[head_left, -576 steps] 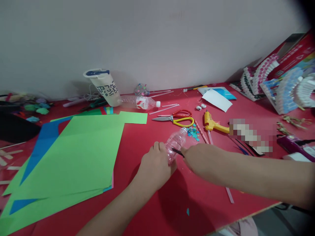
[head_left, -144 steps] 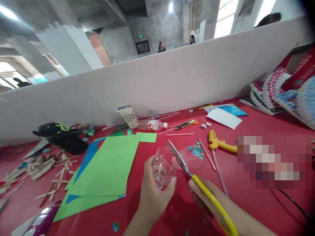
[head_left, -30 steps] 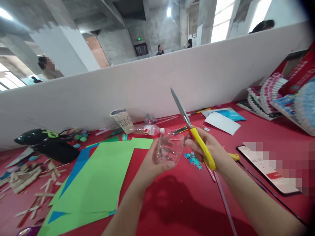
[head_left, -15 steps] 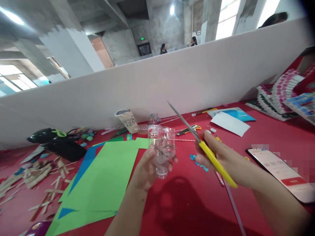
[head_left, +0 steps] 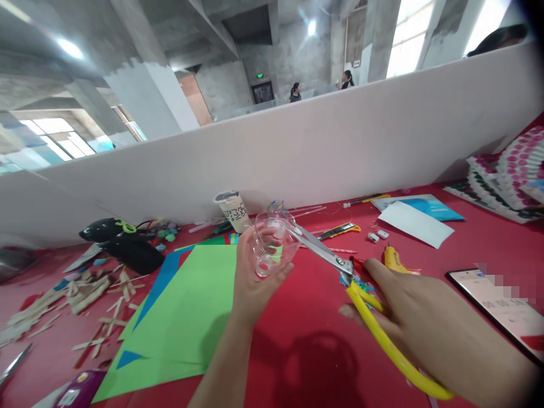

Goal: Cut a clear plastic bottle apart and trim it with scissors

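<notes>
A clear plastic bottle top [head_left: 278,226], cut off and tilted with its neck toward me, is held in my left hand [head_left: 254,277]. My right hand [head_left: 395,306] grips a pair of scissors [head_left: 340,262] by the yellow handles. The blades are spread a little and reach the bottle's cut rim at its right side. From this angle I cannot tell whether the rim lies between them. Below both hands is the red table top [head_left: 306,323]. Blue star sequins [head_left: 361,283] lie partly hidden behind the scissor handles.
Green paper sheets [head_left: 182,317] lie left of my left arm, with wooden sticks [head_left: 91,294] beyond. A paper cup [head_left: 233,211] stands by the white partition [head_left: 238,164]. A box cutter [head_left: 339,230], a yellow glue gun [head_left: 393,259] and a phone [head_left: 488,306] lie to the right.
My left hand has tipped the bottle top, so its neck faces me more. The scissors, earlier raised and pointing up, have swung down to the rim with their blades parted.
</notes>
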`<state>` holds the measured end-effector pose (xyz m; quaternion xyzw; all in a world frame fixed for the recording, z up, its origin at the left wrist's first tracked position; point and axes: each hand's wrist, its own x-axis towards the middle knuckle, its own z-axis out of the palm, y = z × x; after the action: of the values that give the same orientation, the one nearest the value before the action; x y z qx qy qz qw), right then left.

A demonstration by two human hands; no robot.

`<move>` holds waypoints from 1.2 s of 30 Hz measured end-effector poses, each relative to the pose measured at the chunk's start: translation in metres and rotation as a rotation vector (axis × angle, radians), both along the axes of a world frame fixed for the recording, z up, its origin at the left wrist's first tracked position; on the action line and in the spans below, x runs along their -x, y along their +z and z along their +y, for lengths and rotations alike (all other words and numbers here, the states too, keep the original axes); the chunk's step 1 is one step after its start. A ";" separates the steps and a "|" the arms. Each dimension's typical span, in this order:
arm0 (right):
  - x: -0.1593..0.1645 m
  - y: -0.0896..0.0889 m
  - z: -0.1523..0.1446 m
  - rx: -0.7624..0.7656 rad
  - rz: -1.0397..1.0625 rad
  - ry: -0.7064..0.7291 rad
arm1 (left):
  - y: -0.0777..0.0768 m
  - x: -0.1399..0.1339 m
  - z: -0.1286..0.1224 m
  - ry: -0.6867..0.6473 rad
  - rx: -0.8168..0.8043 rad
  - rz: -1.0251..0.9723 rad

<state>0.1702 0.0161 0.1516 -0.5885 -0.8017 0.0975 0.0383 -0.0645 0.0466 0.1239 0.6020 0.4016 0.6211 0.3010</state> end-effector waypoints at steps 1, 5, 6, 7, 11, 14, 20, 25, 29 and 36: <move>0.000 0.000 0.001 0.005 -0.016 -0.001 | 0.001 0.001 -0.001 0.004 -0.010 0.022; -0.001 -0.005 0.008 -0.071 -0.031 0.045 | 0.003 0.005 -0.004 0.026 -0.016 0.162; -0.001 -0.007 0.011 -0.119 -0.025 0.065 | 0.003 0.005 -0.005 0.033 -0.011 0.200; -0.002 -0.011 0.014 -0.172 -0.021 0.081 | 0.003 0.006 -0.005 0.040 -0.007 0.231; -0.006 -0.024 0.022 -0.334 -0.023 0.125 | 0.001 0.007 -0.006 0.019 -0.008 0.238; -0.008 -0.029 0.026 -0.370 -0.032 0.144 | 0.001 0.009 -0.005 -0.072 0.023 0.167; -0.008 -0.033 0.030 -0.389 -0.040 0.188 | 0.008 0.014 -0.004 -0.220 0.103 -0.001; -0.012 -0.037 0.035 -0.385 -0.044 0.225 | 0.013 0.019 -0.006 -0.301 0.140 -0.049; -0.015 -0.040 0.039 -0.365 -0.027 0.246 | 0.015 0.023 -0.009 -0.321 0.169 -0.049; -0.016 -0.046 0.040 -0.381 0.008 0.279 | 0.015 0.028 -0.010 -0.332 0.164 -0.074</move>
<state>0.1864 0.0562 0.1055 -0.4536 -0.8791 -0.0487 0.1379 -0.0923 0.0363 0.1386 0.6103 0.3344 0.5498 0.4619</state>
